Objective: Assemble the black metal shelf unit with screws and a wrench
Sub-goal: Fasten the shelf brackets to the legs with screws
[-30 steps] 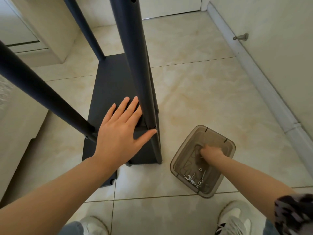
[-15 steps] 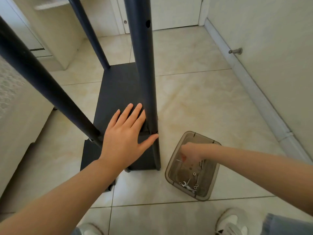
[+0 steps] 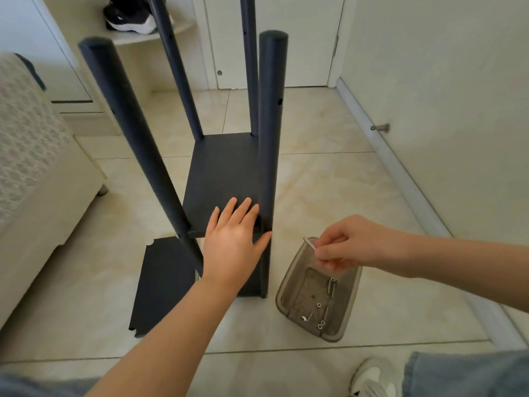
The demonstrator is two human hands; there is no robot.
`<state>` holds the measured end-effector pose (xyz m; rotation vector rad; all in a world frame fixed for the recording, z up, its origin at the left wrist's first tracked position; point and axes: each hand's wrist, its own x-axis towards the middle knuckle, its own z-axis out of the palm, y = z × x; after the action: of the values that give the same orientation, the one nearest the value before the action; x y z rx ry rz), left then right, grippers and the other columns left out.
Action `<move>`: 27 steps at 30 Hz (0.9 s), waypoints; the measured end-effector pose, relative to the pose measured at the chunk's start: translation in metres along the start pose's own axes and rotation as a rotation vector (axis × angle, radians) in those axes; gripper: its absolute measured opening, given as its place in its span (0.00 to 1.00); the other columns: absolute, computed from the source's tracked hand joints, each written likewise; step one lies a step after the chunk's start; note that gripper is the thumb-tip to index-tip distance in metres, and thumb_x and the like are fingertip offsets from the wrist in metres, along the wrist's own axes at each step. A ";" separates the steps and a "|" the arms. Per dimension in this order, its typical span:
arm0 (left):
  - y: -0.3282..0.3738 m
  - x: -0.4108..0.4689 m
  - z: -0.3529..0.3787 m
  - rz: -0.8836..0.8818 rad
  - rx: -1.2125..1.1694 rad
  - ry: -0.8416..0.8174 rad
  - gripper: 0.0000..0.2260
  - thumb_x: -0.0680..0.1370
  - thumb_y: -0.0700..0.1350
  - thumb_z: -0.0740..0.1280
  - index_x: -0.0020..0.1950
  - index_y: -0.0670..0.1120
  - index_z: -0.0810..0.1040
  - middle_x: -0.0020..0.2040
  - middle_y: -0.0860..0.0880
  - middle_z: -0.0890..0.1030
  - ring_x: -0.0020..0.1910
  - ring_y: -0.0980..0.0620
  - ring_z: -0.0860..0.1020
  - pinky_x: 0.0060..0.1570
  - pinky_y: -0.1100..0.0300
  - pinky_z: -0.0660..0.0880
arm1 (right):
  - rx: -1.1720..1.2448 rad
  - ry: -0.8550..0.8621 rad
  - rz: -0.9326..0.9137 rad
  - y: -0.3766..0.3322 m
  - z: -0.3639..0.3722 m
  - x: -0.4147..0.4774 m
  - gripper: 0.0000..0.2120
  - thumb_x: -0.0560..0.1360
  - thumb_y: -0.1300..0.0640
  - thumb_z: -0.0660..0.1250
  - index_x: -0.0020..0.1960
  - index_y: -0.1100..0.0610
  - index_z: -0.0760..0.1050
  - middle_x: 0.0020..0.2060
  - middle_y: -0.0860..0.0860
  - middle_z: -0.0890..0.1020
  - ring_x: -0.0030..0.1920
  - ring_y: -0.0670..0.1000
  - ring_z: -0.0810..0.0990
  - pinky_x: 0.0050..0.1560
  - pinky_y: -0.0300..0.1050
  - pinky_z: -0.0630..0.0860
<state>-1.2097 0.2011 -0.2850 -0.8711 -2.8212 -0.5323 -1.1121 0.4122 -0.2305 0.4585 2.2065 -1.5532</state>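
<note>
The black metal shelf unit [image 3: 220, 170] stands on the tiled floor with several round black poles rising from it. My left hand [image 3: 233, 242] lies flat, fingers straight, on the near edge of a black shelf panel, its thumb against the near right pole [image 3: 269, 156]. My right hand [image 3: 340, 245] hovers above a smoky clear plastic box [image 3: 343, 325] and pinches a thin silver screw [image 3: 310, 243]. More screws and small metal parts [image 3: 325, 305] lie in the bottom of the box. A second black panel [image 3: 160, 285] sits lower, at the near left.
A cream sofa [image 3: 37, 179] stands close on the left. A white wall with baseboard [image 3: 400, 173] and a door stopper [image 3: 380, 127] runs along the right. A white door [image 3: 274, 41] and a corner shelf holding a sneaker [image 3: 128, 18] are behind. My shoe [image 3: 372, 379] is at the bottom right.
My right hand has lifted out of the plastic box with a screw pinched in its fingers. The view has tilted up, showing the pole tops. My left hand stays on the shelf.
</note>
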 end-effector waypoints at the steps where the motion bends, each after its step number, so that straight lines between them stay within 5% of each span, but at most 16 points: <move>1: 0.002 -0.003 -0.001 -0.018 -0.038 0.015 0.24 0.81 0.55 0.66 0.74 0.49 0.73 0.76 0.50 0.71 0.79 0.48 0.62 0.79 0.49 0.52 | 0.040 0.002 0.007 -0.004 0.001 -0.006 0.03 0.75 0.62 0.72 0.44 0.61 0.83 0.38 0.56 0.86 0.35 0.47 0.82 0.37 0.37 0.79; 4: 0.007 -0.017 -0.003 -0.047 -0.178 0.151 0.16 0.79 0.42 0.71 0.66 0.44 0.80 0.65 0.47 0.81 0.71 0.45 0.74 0.75 0.47 0.64 | 0.140 0.029 0.046 -0.012 0.009 -0.014 0.06 0.74 0.59 0.73 0.45 0.63 0.84 0.38 0.56 0.85 0.35 0.47 0.81 0.37 0.37 0.77; 6: 0.011 -0.029 -0.001 -0.066 -0.255 0.344 0.12 0.75 0.37 0.74 0.58 0.43 0.85 0.52 0.46 0.86 0.57 0.46 0.82 0.61 0.49 0.78 | 0.187 0.044 0.083 -0.015 0.015 -0.013 0.09 0.75 0.57 0.73 0.47 0.64 0.83 0.37 0.54 0.85 0.35 0.46 0.81 0.37 0.37 0.77; 9: 0.021 -0.042 0.000 -0.159 -0.413 0.462 0.04 0.75 0.40 0.74 0.48 0.46 0.86 0.40 0.52 0.83 0.42 0.53 0.81 0.40 0.57 0.80 | 0.248 0.063 0.107 -0.019 0.026 -0.006 0.11 0.75 0.57 0.72 0.50 0.66 0.81 0.36 0.53 0.84 0.33 0.45 0.81 0.37 0.36 0.78; 12: 0.024 -0.041 0.006 -0.470 -0.706 0.264 0.07 0.78 0.48 0.71 0.40 0.49 0.82 0.35 0.54 0.82 0.39 0.55 0.81 0.42 0.52 0.79 | 0.271 0.045 0.108 -0.023 0.034 0.002 0.12 0.76 0.58 0.71 0.52 0.68 0.81 0.36 0.53 0.84 0.34 0.46 0.81 0.37 0.36 0.79; 17: 0.010 -0.025 0.014 -0.844 -1.213 -0.007 0.10 0.75 0.57 0.73 0.48 0.52 0.80 0.45 0.55 0.84 0.46 0.58 0.81 0.46 0.61 0.76 | 0.253 0.055 0.107 -0.024 0.040 0.015 0.10 0.77 0.58 0.70 0.51 0.66 0.81 0.39 0.55 0.85 0.38 0.48 0.83 0.41 0.40 0.80; 23: 0.004 -0.016 0.027 -0.835 -1.553 -0.097 0.11 0.75 0.57 0.73 0.54 0.56 0.78 0.43 0.66 0.84 0.42 0.69 0.81 0.42 0.69 0.70 | 0.173 0.083 0.104 -0.026 0.045 0.031 0.07 0.77 0.60 0.70 0.50 0.64 0.83 0.40 0.55 0.86 0.38 0.47 0.84 0.41 0.40 0.81; 27: 0.004 -0.012 0.028 -0.844 -1.616 -0.092 0.13 0.76 0.55 0.73 0.55 0.47 0.81 0.45 0.57 0.86 0.45 0.63 0.83 0.42 0.69 0.73 | 0.105 0.099 0.119 -0.027 0.047 0.036 0.05 0.76 0.61 0.71 0.48 0.62 0.83 0.40 0.56 0.86 0.38 0.48 0.85 0.42 0.40 0.82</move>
<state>-1.1984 0.2087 -0.3128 0.4168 -2.1245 -2.9649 -1.1501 0.3600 -0.2405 0.7002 2.1331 -1.6199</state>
